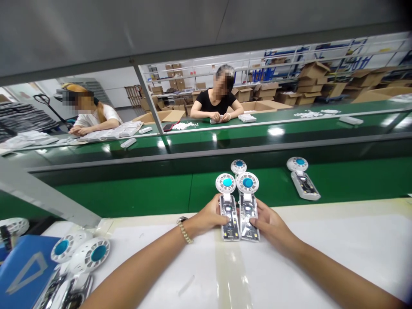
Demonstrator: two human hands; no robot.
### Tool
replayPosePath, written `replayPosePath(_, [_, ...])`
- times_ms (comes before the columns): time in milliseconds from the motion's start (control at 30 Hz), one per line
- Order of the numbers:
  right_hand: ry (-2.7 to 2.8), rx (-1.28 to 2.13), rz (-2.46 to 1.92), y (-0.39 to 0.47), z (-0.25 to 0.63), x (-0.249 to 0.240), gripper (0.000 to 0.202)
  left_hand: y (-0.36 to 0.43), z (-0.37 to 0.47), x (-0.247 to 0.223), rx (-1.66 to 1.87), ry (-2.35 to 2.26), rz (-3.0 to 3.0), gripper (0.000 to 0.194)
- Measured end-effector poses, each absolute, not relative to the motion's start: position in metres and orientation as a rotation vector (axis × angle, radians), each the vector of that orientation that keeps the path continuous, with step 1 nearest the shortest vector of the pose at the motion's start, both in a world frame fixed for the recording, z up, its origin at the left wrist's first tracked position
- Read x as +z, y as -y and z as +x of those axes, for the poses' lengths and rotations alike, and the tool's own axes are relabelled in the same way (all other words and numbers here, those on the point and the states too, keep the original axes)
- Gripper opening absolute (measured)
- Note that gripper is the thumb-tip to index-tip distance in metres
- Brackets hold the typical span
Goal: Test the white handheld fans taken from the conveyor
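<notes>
Side by side over the front edge of the worktop are two handheld fans, each with a round white slotted head, a blue centre and a clear-fronted body showing dark electronics. My left hand (pixel 214 214) is closed around the left handheld fan (pixel 229 214), thumb on its front. Around the right handheld fan (pixel 247 216) my right hand (pixel 265 216) is closed in the same way. The head of a third fan (pixel 238 165) shows behind them; its body is mostly hidden, and I cannot tell what supports it.
Another fan (pixel 304 182) lies on the green conveyor belt (pixel 354 176) to the right. At lower left, several fans (pixel 93 255) lie beside a blue bin (pixel 27 266). A metal post (pixel 54 197) stands at left. Two co-workers sit across the far belt (pixel 199 139).
</notes>
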State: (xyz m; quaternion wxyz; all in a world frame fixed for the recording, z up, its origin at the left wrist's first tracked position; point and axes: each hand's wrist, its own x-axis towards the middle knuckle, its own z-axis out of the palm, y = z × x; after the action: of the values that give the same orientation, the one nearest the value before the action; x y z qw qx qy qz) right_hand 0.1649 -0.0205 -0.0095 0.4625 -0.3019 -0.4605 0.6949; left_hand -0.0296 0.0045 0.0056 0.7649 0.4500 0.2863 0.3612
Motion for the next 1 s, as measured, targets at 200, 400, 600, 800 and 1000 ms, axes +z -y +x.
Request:
replayPosePath(200, [1.132, 1.694, -0.714, 0.02, 0.165, -0.012, 0.059, -0.006, -0.03, 0.001, 0.796, -0.575, 0.996, 0.063])
replayPosePath(400, [1.147, 1.684, -0.734, 0.02, 0.166, -0.013, 0.059, -0.006, -0.029, 0.0, 0.801, -0.555, 1.005, 0.065])
replayPosePath(600, [1.123, 1.685, -0.759, 0.02, 0.167, -0.012, 0.061, -0.005, -0.031, -0.002, 0.787, -0.515, 1.056, 0.064])
replayPosePath(800, [1.1, 1.706, -0.766, 0.02, 0.168, -0.014, 0.06, -0.001, -0.03, 0.006, 0.762, -0.536, 1.085, 0.064])
replayPosePath(1000, [1.122, 1.697, -0.773, 0.018, 0.167, -0.014, 0.057, 0.001, -0.03, 0.01, 0.747, -0.561, 1.074, 0.065])
